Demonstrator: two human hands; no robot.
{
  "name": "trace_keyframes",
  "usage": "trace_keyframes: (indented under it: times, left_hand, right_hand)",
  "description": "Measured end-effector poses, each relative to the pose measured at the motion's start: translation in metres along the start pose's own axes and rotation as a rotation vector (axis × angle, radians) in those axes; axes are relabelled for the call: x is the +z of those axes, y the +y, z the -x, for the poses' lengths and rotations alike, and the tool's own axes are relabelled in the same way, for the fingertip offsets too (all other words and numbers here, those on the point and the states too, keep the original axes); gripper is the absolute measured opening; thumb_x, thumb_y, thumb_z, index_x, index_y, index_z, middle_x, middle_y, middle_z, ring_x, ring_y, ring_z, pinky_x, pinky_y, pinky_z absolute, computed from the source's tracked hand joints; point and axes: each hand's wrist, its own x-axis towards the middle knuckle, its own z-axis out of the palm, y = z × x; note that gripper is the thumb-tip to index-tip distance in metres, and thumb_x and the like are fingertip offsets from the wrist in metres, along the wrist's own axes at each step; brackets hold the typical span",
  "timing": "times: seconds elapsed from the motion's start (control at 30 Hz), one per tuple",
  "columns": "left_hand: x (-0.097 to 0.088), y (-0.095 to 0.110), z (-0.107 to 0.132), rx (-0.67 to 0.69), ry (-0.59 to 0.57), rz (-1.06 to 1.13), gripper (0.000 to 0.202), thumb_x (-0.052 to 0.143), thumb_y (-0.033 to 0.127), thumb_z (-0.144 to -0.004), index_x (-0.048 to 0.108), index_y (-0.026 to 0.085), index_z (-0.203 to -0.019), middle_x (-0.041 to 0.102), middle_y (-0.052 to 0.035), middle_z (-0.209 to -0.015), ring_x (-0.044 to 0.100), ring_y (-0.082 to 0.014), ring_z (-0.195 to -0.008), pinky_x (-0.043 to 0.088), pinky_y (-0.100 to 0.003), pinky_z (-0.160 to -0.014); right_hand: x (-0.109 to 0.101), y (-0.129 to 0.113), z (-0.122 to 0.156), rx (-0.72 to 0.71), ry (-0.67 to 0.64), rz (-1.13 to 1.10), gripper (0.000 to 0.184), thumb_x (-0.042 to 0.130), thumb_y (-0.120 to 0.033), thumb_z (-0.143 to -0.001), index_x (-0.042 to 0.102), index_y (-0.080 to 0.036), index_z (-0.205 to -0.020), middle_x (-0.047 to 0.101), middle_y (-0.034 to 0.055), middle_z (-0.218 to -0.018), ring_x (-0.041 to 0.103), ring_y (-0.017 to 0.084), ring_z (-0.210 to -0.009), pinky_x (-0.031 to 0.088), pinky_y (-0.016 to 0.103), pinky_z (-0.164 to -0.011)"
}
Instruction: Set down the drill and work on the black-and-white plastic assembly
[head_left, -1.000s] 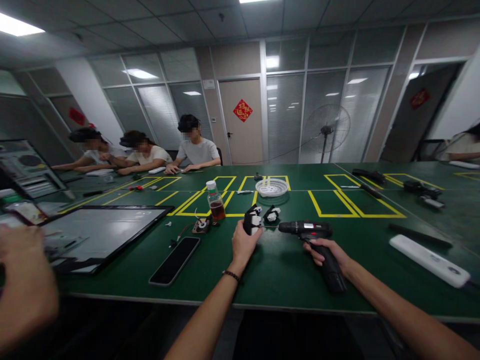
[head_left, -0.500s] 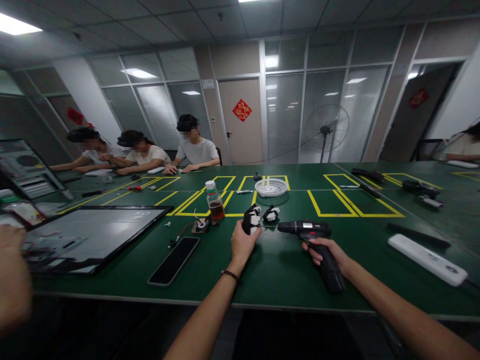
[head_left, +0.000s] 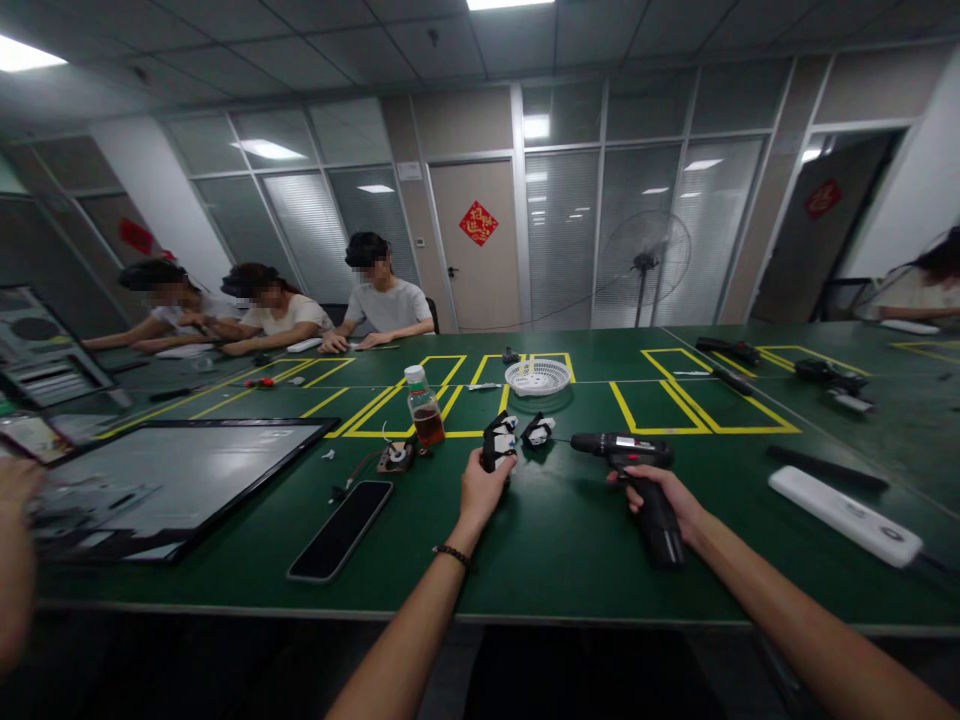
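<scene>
My right hand is wrapped round the grip of a black cordless drill, its thin bit pointing left. In my left hand is a small black-and-white plastic part, held upright just above the table; its exact kind I cannot make out. The tip of the bit is apart from this part. A similar black-and-white piece lies just beyond, between the held part and the drill. Left of my left hand stand a bottle of brown liquid and a small motor-like piece with wires.
A phone and a large flat panel lie to the left, with another person's hand at the panel's edge. A white basket stands ahead. At right lies a white power strip. Several people sit across the green table.
The drill has moved right and up slightly, drawing its bit away from the part in my left hand. The whole view has shifted a little.
</scene>
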Motion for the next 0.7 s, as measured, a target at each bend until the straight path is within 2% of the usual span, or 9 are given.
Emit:
trace_keyframes:
  times: [0.1, 0.23, 0.3, 0.4, 0.53, 0.6, 0.7]
  left_hand:
    - [0.002, -0.003, -0.001, 0.059, -0.041, -0.073, 0.056, 0.072, 0.046, -0.072, 0.058, 0.016, -0.117, 0.066, -0.0137, -0.111, 0.063, -0.025, -0.101, 0.047, -0.034, -0.086]
    - [0.004, -0.003, 0.0, 0.123, -0.078, -0.149, 0.059, 0.071, 0.044, -0.073, 0.055, 0.018, -0.123, 0.064, -0.0127, -0.117, 0.061, -0.0262, -0.105, 0.045, -0.036, -0.089]
    - [0.004, -0.001, 0.003, 0.176, -0.094, -0.174, 0.06, 0.071, 0.041, -0.073, 0.054, 0.018, -0.126, 0.062, -0.0125, -0.121, 0.059, -0.0266, -0.109, 0.043, -0.036, -0.093]
    - [0.007, 0.002, 0.01, 0.284, -0.133, -0.21, 0.062, 0.071, 0.034, -0.072, 0.052, 0.018, -0.129, 0.058, -0.0118, -0.126, 0.056, -0.0269, -0.115, 0.04, -0.037, -0.098]
    - [0.01, 0.003, 0.015, 0.356, -0.205, -0.222, 0.064, 0.074, 0.029, -0.066, 0.055, 0.02, -0.126, 0.059, -0.0111, -0.124, 0.055, -0.0284, -0.115, 0.04, -0.039, -0.1]
    - [0.011, 0.003, 0.016, 0.364, -0.224, -0.203, 0.064, 0.075, 0.027, -0.064, 0.056, 0.021, -0.125, 0.059, -0.0112, -0.123, 0.055, -0.0284, -0.115, 0.04, -0.038, -0.1]
    - [0.009, 0.003, 0.015, 0.372, -0.268, -0.184, 0.069, 0.075, 0.027, -0.062, 0.055, 0.02, -0.127, 0.057, -0.0116, -0.125, 0.053, -0.0284, -0.118, 0.039, -0.038, -0.101]
  right_hand:
    - [-0.011, -0.008, -0.003, -0.019, 0.116, -0.003, 0.025, 0.06, -0.029, -0.085, 0.063, -0.009, -0.099, 0.064, 0.0047, -0.062, 0.056, 0.012, -0.05, 0.051, 0.021, -0.051]
    - [-0.021, -0.021, -0.009, -0.017, 0.249, -0.096, 0.021, 0.059, -0.023, -0.084, 0.059, -0.011, -0.101, 0.071, 0.013, -0.093, 0.058, 0.01, -0.053, 0.055, 0.022, -0.053]
    - [-0.025, -0.029, -0.009, 0.008, 0.318, -0.039, 0.022, 0.06, -0.023, -0.084, 0.058, -0.01, -0.102, 0.07, 0.0154, -0.094, 0.06, 0.011, -0.055, 0.056, 0.023, -0.055]
    - [-0.03, -0.043, -0.001, 0.017, 0.437, 0.249, 0.028, 0.064, -0.03, -0.082, 0.058, -0.01, -0.101, 0.068, 0.0115, -0.074, 0.06, 0.015, -0.054, 0.054, 0.026, -0.051]
    - [-0.028, -0.062, 0.013, -0.129, 0.575, 0.751, 0.029, 0.068, -0.041, -0.078, 0.063, -0.015, -0.089, 0.06, 0.0058, -0.061, 0.058, 0.018, -0.053, 0.047, 0.028, -0.05]
    - [-0.021, -0.067, 0.017, -0.236, 0.573, 0.929, 0.027, 0.067, -0.043, -0.079, 0.064, -0.016, -0.083, 0.06, 0.0079, -0.063, 0.06, 0.02, -0.06, 0.046, 0.029, -0.055]
    - [-0.006, -0.068, 0.015, -0.347, 0.52, 1.042, 0.025, 0.066, -0.045, -0.081, 0.066, -0.02, -0.085, 0.063, 0.0119, -0.071, 0.063, 0.025, -0.075, 0.044, 0.03, -0.059]
